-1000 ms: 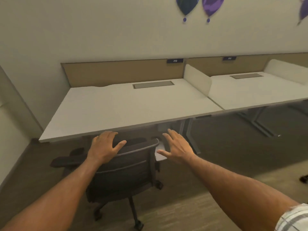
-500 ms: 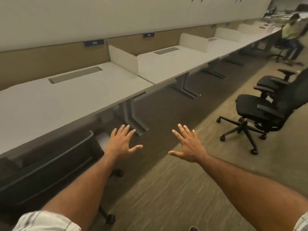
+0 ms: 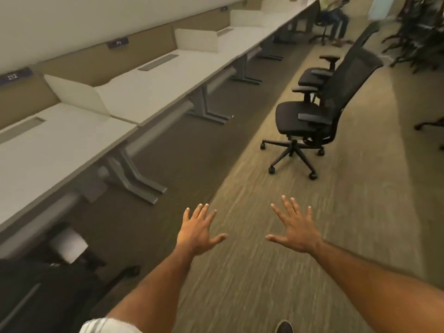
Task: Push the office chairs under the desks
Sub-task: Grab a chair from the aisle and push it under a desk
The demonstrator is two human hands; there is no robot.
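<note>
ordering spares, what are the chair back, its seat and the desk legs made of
Chair back: black mesh, seemingly; light shows through.
Seat: matte black padding, likely fabric.
Desk legs: grey metal, probably painted; flat faces with a dull sheen.

Matt white desk tops [image 3: 153, 92] on grey metal legs [image 3: 134, 174]; black mesh-backed chair [image 3: 312, 111] on rough woven carpet [image 3: 360, 212].

Your carpeted floor [image 3: 240, 272] carries a black office chair [image 3: 310, 116] on castors, standing well apart from the counter [image 3: 48, 150].
</note>
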